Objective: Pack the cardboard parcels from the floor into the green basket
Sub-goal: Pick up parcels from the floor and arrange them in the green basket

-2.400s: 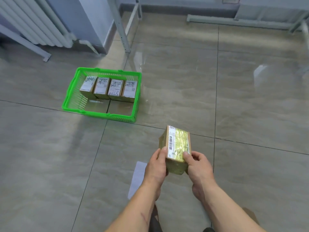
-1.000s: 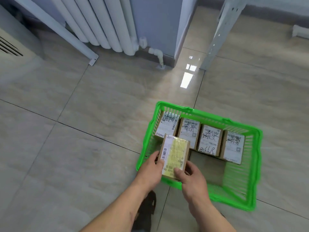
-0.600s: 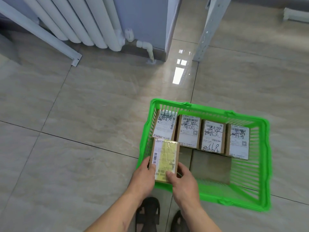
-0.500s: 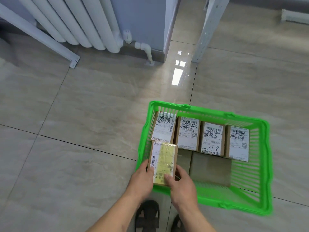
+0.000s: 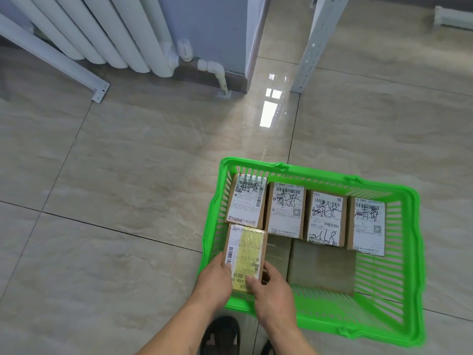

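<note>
Left hand (image 5: 213,283) and right hand (image 5: 271,290) both grip the parcel (image 5: 244,257) at its near end, inside the green basket (image 5: 412,252) at the near-left corner, just behind a row of 4 labelled parcels (image 5: 304,213) along the far wall

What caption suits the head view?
Both hands lower a fifth parcel into the green basket beside four others.

white radiator (image 5: 107,34), grey tiled floor (image 5: 128,175) — glossy, black sandals (image 5: 222,334)

glossy tile floor (image 5: 128,162) – slatted plastic basket (image 5: 409,252) – cardboard parcels (image 5: 285,210), paper-labelled.
</note>
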